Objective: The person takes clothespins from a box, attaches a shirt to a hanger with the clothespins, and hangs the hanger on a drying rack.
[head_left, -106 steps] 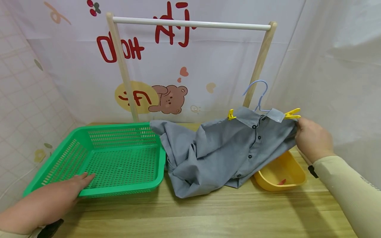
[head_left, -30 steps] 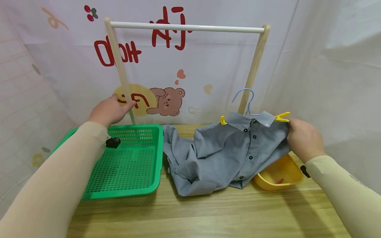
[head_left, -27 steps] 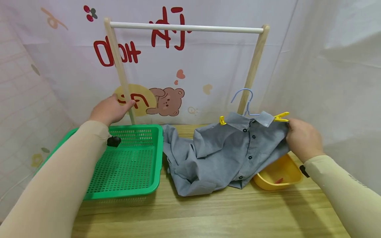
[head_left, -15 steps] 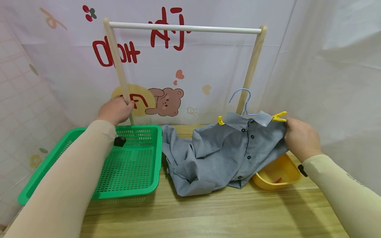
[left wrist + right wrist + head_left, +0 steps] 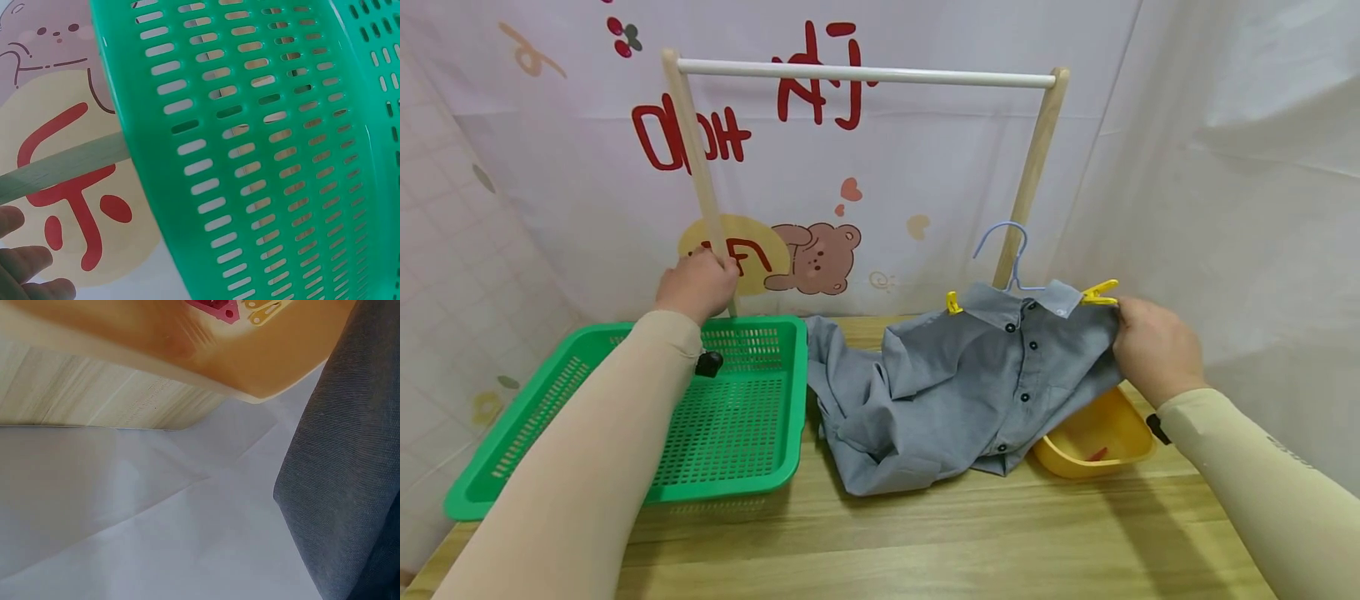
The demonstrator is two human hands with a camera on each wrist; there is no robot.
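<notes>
My left hand [image 5: 697, 285] grips the lower left post [image 5: 702, 183] of a wooden drying rack, behind the green basket [image 5: 801, 408]; the left wrist view shows its fingertips [image 5: 28, 259] by the post. My right hand [image 5: 1159, 350] holds the right shoulder of a grey button-up shirt [image 5: 955, 392]. Inside the shirt is a blue hanger [image 5: 1017, 250], its hook standing up out of the collar. Yellow clothespins [image 5: 1099, 292] sit on both shoulders. The shirt's left part lies bunched on the table against the basket. Cloth hides the right fingertips.
A yellow bin [image 5: 1097, 437] with red and yellow clothespins stands under the shirt's right side. The rack's white bar [image 5: 865, 73] spans above, with its right post [image 5: 1033, 175] behind the hanger. A printed curtain [image 5: 925, 150] closes off the back.
My left hand has left the basket's near side, reached over the basket to the rack's left post and closed round it. The right hand keeps holding the shirt; its sleeve slipped off the basket rim.
</notes>
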